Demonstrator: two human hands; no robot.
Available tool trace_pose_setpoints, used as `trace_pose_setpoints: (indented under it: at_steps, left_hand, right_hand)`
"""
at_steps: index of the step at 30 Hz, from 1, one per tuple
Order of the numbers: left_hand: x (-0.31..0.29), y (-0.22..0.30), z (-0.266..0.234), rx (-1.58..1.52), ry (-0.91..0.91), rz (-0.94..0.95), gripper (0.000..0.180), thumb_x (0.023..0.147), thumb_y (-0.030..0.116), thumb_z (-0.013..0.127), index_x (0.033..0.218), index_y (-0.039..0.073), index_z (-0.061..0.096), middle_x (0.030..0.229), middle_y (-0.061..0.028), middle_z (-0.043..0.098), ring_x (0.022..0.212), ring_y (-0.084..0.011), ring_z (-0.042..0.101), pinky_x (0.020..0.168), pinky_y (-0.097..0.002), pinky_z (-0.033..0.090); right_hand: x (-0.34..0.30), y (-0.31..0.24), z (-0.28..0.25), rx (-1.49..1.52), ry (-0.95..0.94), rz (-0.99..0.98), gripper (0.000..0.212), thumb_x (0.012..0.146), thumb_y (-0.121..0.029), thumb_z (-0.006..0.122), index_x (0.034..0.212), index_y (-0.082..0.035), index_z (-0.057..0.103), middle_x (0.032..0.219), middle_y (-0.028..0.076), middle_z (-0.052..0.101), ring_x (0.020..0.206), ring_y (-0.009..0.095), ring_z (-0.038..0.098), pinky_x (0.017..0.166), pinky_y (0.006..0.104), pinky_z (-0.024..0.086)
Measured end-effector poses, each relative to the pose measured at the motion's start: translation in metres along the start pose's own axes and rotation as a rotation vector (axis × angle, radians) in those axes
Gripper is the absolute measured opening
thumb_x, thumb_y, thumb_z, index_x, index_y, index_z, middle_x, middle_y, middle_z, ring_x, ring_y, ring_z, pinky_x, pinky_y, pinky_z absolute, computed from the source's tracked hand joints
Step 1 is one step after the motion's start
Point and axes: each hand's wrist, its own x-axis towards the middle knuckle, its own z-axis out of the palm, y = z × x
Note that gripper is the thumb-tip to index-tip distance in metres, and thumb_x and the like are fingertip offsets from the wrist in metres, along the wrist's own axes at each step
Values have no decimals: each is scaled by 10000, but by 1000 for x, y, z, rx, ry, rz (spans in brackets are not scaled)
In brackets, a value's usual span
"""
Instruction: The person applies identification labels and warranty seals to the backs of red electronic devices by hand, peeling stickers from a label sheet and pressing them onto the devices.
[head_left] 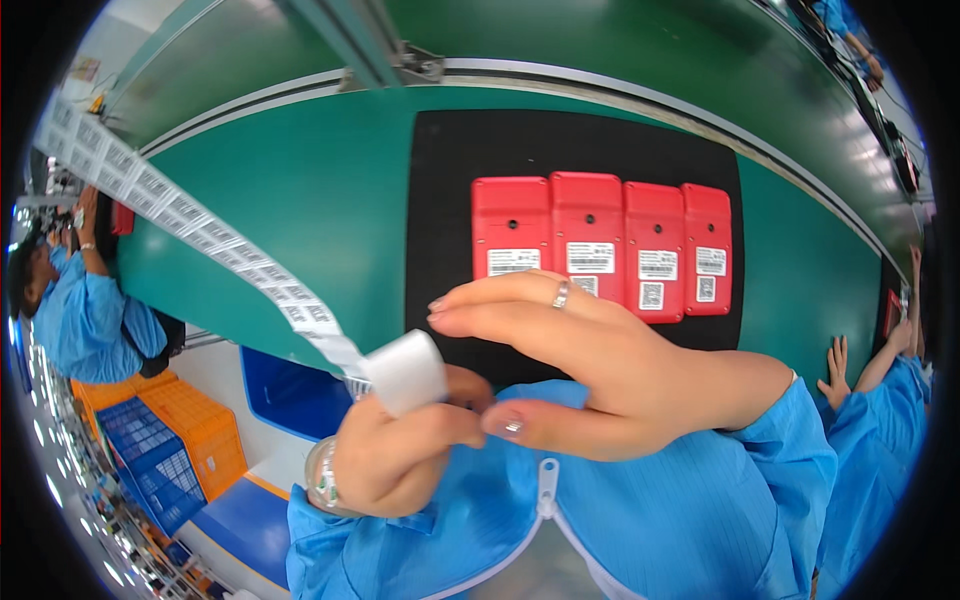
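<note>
While a printed label strip (215, 238) is being held above the green table (280, 200), its long axis is being presented on a diagonal, from the upper left of the view down to the lower right. At its lower end, the strip is being gripped by the left hand (385, 455), whose fingers are being held curled around it; the exact pinch point is being hidden by the knuckles. Directly above this fist, a blank white curl (405, 372) of the strip is being exposed. From the right fingertips, this curl is being located below and slightly to the left in the view, the left hand being the nearer one. Farther right, the right hand (600, 370) is being held with its fingers extended leftward and pressed together, its thumb being set apart below them; no object is being seen in its grasp. Whether the left fist is being touched by the thumb tip cannot be told. Behind the right hand, four red devices (588, 205) are being supported side by side on a black mat (445, 200), their long axes being directed up the view; the lower left portion of the row is being covered by that nearer hand.
</note>
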Motion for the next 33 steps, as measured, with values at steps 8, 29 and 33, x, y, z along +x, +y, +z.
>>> trace_pose_setpoints:
  at_steps: [8, 29, 33]
  left_hand:
    - [-11, 2, 1, 0, 402, -12, 148, 758, -9, 606, 904, -29, 586, 1064, -263, 545, 873, -300, 591, 824, -379, 448]
    - [2, -22, 1, -82, 498, -175, 137, 784, -64, 614, 919, -57, 588, 774, -101, 634, 682, -117, 617, 599, -215, 479]
    - [7, -27, 2, -100, 500, -205, 115, 780, -50, 626, 891, -43, 597, 726, -91, 641, 634, -113, 623, 562, -206, 472]
  right_hand:
    - [31, 12, 29, -72, 112, -69, 165, 744, 22, 667, 905, 5, 635, 899, 117, 585, 739, 195, 578, 610, 284, 461]
    - [17, 16, 16, -37, 20, 235, 112, 801, -84, 643, 894, -30, 613, 790, 64, 602, 712, 203, 595, 607, 304, 474]
    - [20, 15, 5, -136, 81, 169, 109, 779, -67, 659, 870, -31, 611, 832, 81, 587, 745, 209, 593, 632, 304, 482]
